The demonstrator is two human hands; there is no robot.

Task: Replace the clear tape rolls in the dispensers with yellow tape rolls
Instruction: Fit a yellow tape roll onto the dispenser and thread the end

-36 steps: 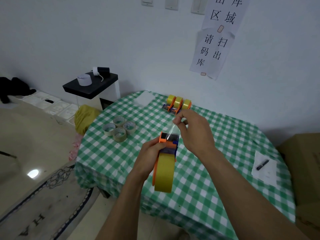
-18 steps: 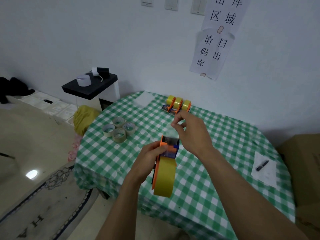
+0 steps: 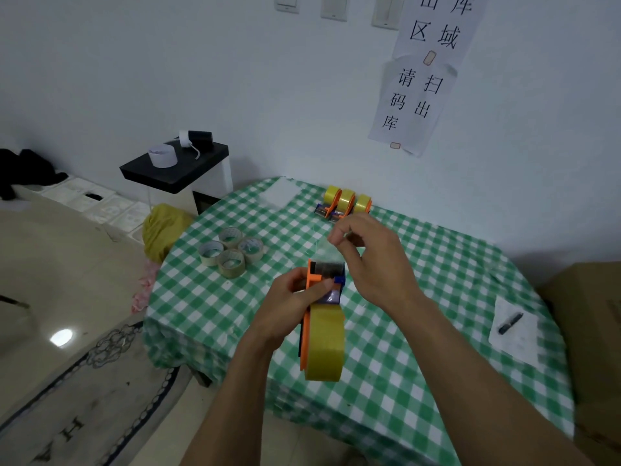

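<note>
An orange dispenser [image 3: 323, 283] loaded with a yellow tape roll [image 3: 325, 344] is held in the air above the near middle of the green-checked surface [image 3: 420, 364]. The left hand [image 3: 285, 307] grips the dispenser's body from the left. The right hand [image 3: 373, 257] pinches the end of a thin strip of tape [image 3: 322, 252] drawn up from the dispenser's far end. Four clear tape rolls [image 3: 232, 252] lie clustered on the surface to the left. Three more dispensers [image 3: 346, 205] with yellow rolls stand at the far edge. A black marker [image 3: 510, 322] rests on a paper sheet at the right.
</note>
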